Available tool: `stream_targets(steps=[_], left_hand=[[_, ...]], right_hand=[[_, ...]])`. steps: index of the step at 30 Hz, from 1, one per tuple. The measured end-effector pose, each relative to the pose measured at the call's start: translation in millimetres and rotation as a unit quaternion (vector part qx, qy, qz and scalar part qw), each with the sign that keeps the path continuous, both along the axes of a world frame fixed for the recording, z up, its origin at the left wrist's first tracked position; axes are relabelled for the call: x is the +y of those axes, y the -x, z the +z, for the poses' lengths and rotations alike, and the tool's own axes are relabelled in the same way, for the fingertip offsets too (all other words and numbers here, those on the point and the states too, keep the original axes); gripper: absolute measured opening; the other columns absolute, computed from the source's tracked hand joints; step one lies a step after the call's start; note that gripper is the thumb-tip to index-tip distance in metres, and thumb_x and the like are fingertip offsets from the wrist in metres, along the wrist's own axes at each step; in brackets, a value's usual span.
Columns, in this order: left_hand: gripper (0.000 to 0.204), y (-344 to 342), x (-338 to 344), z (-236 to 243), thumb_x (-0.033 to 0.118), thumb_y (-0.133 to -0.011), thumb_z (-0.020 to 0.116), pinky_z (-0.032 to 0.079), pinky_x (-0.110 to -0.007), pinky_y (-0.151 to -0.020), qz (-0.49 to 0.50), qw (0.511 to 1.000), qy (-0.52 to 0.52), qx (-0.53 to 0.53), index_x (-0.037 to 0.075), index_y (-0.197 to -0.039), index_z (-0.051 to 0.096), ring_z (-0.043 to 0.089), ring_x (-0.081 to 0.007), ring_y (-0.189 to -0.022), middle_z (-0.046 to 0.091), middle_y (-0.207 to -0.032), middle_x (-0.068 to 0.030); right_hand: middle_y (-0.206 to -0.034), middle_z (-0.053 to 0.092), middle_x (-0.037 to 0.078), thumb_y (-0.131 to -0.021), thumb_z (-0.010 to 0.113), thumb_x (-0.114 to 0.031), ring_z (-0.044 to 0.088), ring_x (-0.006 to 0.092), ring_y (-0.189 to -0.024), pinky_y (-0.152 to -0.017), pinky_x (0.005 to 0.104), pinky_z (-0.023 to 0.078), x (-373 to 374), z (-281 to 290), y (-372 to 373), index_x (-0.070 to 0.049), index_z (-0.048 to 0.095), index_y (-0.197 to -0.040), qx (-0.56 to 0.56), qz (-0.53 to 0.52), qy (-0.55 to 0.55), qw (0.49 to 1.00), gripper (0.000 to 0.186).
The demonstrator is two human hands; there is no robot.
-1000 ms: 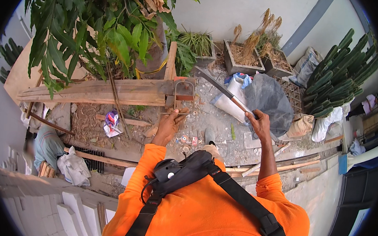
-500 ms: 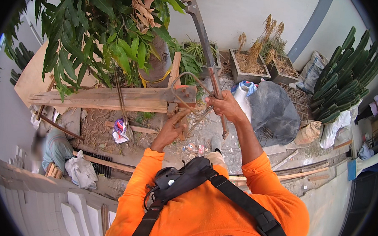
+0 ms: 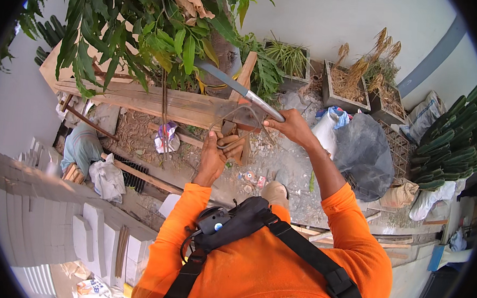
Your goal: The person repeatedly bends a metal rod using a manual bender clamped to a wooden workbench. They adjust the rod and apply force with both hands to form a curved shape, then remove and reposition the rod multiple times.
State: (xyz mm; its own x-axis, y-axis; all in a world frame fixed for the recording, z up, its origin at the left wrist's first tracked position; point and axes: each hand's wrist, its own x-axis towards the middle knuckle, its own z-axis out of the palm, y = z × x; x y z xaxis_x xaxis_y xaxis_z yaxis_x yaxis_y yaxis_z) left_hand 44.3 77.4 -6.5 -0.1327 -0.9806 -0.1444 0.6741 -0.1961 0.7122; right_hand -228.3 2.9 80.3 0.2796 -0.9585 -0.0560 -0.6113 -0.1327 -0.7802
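My right hand (image 3: pixel 293 127) is wrapped round the near end of a long grey metal bar (image 3: pixel 241 90). The bar slants away to the left over a wooden beam (image 3: pixel 165 104), and leaves hide its far end. My left hand (image 3: pixel 215 159) is closed on a thin bent steel rod (image 3: pixel 229 146) beside the beam's right end. This rod curves in a loop over the beam end, just under the bar. A short upright timber (image 3: pixel 244 74) stands behind the beam end.
Leafy branches (image 3: pixel 131 35) hang over the beam's left part. Planter boxes (image 3: pixel 346 95), a dark plastic sheet (image 3: pixel 365 158) and cactus (image 3: pixel 449 141) are on the right. Timber strips, sacks (image 3: pixel 107 177) and rubble lie on the ground. White blocks (image 3: pixel 96 238) stand lower left.
The bar has swung from steep to slanting left, its far end now among the leaves. My right hand has moved to the bar's near end. My left hand has closed on the rod.
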Motion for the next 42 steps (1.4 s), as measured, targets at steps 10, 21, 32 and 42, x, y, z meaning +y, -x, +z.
stream_targets(steps=[10,21,32,42], left_hand=[[0.040,81.0,2.4,-23.5,0.050,-0.112,0.034,0.045,-0.054,-0.115,0.152,0.984,-0.068,0.070,0.014,-0.112,0.053,0.057,-0.0447,-0.133,0.060,-0.140,-0.0272],[0.043,95.1,4.5,-24.6,0.051,-0.110,0.043,0.056,-0.048,-0.097,0.324,0.918,-0.228,-0.014,0.013,-0.101,0.058,0.072,-0.0254,-0.100,0.067,-0.094,-0.0022],[0.038,98.8,-8.9,-29.7,0.053,-0.107,0.052,0.051,-0.043,-0.085,0.357,0.902,-0.241,0.011,0.017,-0.098,0.059,0.059,-0.0141,-0.080,0.053,-0.074,0.0052],[0.047,82.6,-13.4,-16.2,0.051,-0.108,0.049,0.064,-0.049,-0.081,0.290,0.907,-0.304,0.029,0.009,-0.091,0.058,0.066,-0.0180,-0.072,0.052,-0.066,0.0007]], right_hand=[[-0.061,0.061,0.009,-0.086,0.083,-0.043,0.059,0.0190,-0.057,-0.057,0.0393,0.047,-83.0,-77.4,31.1,0.003,0.074,-0.081,-0.074,0.107,-0.149,0.980,0.047],[-0.061,0.059,0.006,-0.090,0.082,-0.038,0.054,0.0144,-0.059,-0.058,0.0385,0.045,-118.1,-80.7,27.4,0.002,0.071,-0.077,-0.076,0.258,-0.149,0.952,0.044],[-0.053,0.048,-0.003,-0.091,0.082,-0.041,0.040,0.0083,-0.041,-0.040,0.0311,0.028,-120.6,-75.6,16.7,-0.005,0.065,-0.077,-0.068,0.175,-0.304,0.934,0.042],[-0.064,0.062,0.003,-0.092,0.079,-0.041,0.057,0.0132,-0.062,-0.059,0.0342,0.044,-122.4,-70.9,14.0,0.001,0.073,-0.081,0.013,0.175,-0.318,0.932,0.044]])
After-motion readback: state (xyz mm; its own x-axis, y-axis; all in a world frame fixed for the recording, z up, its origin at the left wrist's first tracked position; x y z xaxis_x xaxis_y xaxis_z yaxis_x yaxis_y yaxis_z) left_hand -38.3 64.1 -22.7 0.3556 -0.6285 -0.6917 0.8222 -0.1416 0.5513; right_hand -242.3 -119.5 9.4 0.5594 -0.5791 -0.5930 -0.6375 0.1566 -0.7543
